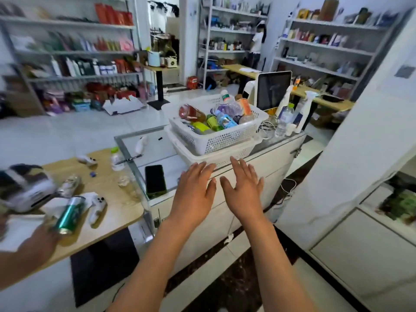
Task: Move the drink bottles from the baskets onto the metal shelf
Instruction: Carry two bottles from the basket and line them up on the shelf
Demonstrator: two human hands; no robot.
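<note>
Two white plastic baskets are stacked on a glass-topped counter; the upper basket [227, 137] holds several drink bottles lying on their sides, among them a reddish bottle [191, 113], a green one [201, 127] and a blue one [225, 120]. The lower basket [198, 155] shows only its rim. My left hand [194, 190] and my right hand [244, 186] hover side by side just in front of the baskets, palms down, fingers straight and spread, holding nothing. Metal shelves [324, 47] stand along the back walls, full of goods.
A dark phone [154, 180] lies on the counter glass left of my hands. A monitor [273, 90], spray bottles [304, 111] and a water bottle [284, 119] stand right of the baskets. Another person's hand [42, 242] holds a green can [69, 216] over a wooden table. A white cabinet [360, 154] rises on the right.
</note>
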